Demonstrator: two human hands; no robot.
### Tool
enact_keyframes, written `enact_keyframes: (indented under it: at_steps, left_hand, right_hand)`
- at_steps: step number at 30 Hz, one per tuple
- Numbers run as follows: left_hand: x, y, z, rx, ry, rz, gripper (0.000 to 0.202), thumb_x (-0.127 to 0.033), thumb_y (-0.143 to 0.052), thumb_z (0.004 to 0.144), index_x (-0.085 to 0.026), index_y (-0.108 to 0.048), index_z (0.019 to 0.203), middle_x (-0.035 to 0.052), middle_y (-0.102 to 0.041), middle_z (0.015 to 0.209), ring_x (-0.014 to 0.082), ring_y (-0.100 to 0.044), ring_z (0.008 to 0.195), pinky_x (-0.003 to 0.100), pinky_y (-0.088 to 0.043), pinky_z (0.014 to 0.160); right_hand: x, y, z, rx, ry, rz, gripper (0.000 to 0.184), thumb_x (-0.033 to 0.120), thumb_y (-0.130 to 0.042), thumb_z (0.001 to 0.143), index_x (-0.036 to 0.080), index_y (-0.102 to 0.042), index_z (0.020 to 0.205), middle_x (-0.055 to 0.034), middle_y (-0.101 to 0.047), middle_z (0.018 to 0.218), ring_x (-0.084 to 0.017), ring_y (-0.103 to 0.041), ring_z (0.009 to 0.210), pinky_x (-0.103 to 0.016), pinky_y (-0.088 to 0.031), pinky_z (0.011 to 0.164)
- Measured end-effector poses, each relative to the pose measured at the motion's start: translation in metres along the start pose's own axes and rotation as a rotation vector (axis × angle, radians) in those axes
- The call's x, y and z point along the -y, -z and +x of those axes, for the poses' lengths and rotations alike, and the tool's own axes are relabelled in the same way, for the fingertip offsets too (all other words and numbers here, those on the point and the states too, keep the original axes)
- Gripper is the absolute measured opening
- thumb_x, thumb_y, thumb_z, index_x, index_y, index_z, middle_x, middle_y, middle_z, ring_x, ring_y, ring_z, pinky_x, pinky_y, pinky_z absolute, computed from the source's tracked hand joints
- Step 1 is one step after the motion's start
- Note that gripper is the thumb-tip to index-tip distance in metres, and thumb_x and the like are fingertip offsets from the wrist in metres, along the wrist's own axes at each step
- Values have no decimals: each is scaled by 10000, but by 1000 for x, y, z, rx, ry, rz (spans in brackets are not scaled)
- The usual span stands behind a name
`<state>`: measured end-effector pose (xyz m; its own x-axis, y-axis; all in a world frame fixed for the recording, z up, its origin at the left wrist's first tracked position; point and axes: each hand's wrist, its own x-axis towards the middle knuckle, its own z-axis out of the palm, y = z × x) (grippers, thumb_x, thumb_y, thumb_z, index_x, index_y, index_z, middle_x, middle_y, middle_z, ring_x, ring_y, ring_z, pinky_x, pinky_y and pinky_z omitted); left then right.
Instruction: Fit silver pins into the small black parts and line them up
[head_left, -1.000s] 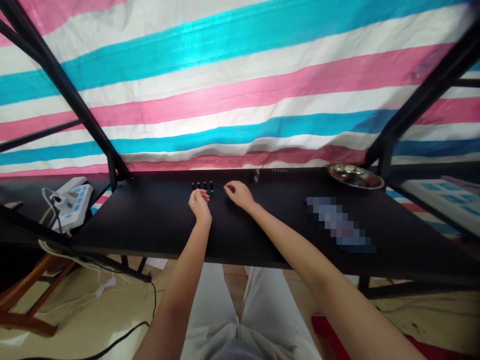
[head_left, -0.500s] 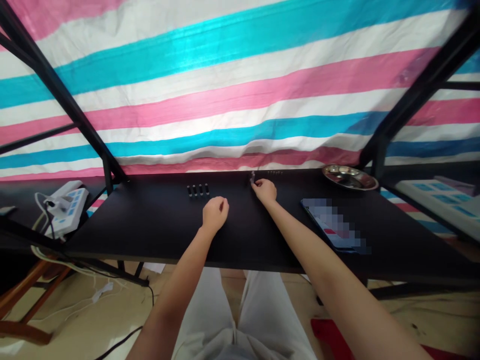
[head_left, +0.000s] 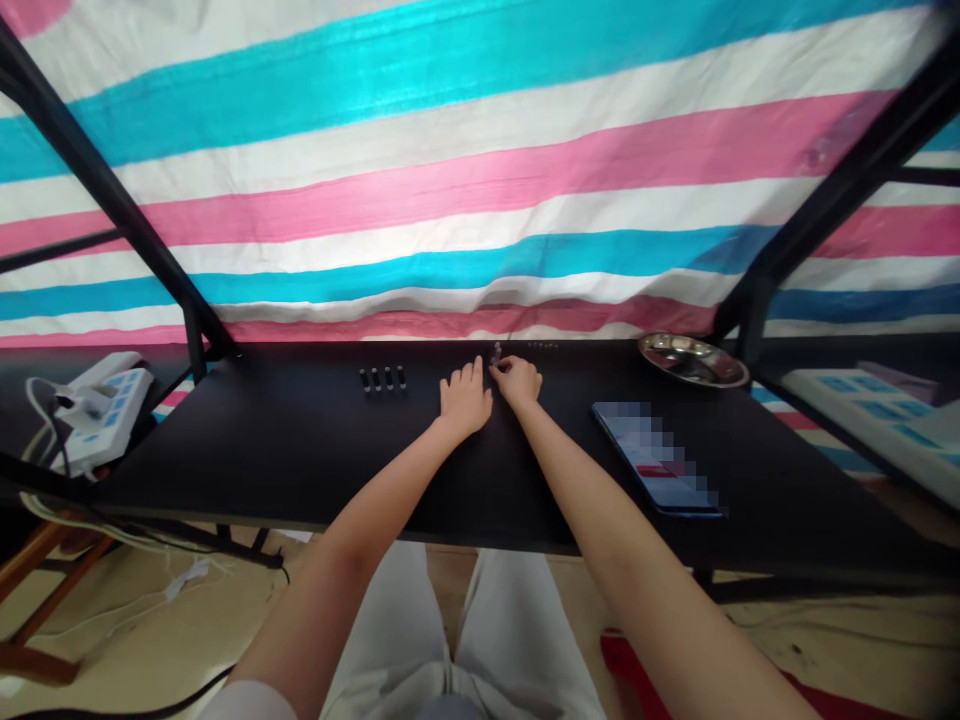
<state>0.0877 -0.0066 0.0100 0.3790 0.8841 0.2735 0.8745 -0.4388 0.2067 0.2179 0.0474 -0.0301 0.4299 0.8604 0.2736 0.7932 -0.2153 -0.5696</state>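
Both hands sit near the far edge of the black bench (head_left: pixel 300 460), about mid-width. Right hand (head_left: pixel 517 382) has its fingers curled, fingertips pinched on a small upright clear-and-dark piece (head_left: pixel 496 352); too small to name further. Grip looks closed on it, thumb and forefinger together at its base, though the contact itself is tiny in view. Left hand (head_left: pixel 465 398) lies just beside the right one, on its left, palm down, fingers spread flat and pointing to the far edge; it holds nothing, grip apart.

Key relation: the small piece stands at the right hand's fingertips, on the far-edge side of the hand, long axis upright. From the left hand it lies to the right and slightly farther away, just off the tip of the forefinger. Right hand is the nearer one, already on it.

Left of the hands, along the same far edge, a row of four small black caps (head_left: pixel 382 379) stands upright, apart from both hands. A line of tiny dark bits (head_left: pixel 541 345) sits right of the small piece at the far edge. Phone (head_left: pixel 654 458) lies flat toward the right side of the bench, metal dish (head_left: pixel 692 359) at the far right corner. Power strip (head_left: pixel 101 395) rests on a surface off the left end. Striped tarp (head_left: pixel 480 180) hangs behind.
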Motion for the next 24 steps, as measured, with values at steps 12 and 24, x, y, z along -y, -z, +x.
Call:
enact_keyframes:
  at_steps: [12, 24]
  left_hand:
    - [-4, -33, 34, -54, 56, 87, 524, -223, -324, 872, -196, -271, 1393, 96, -277, 1452, 292, -368, 1198, 530, -308, 953]
    - [8, -7, 24, -191, -116, 63, 178, -241, -441, 863, -174, -586, 943, 96, -578, 1065, 233, -501, 947, 414, -331, 835]
  right_hand:
    - [-3, 0, -1, -5, 37, 7, 219, 345, -537, 756, 202, -651, 876, -88, -637, 863, -230, -547, 849, -357, -378, 747]
    - [0, 3, -2, 42, 25, -59, 236, 362, -525, 783, 206, -635, 920, -94, -630, 949, -241, -528, 899, -354, -357, 751]
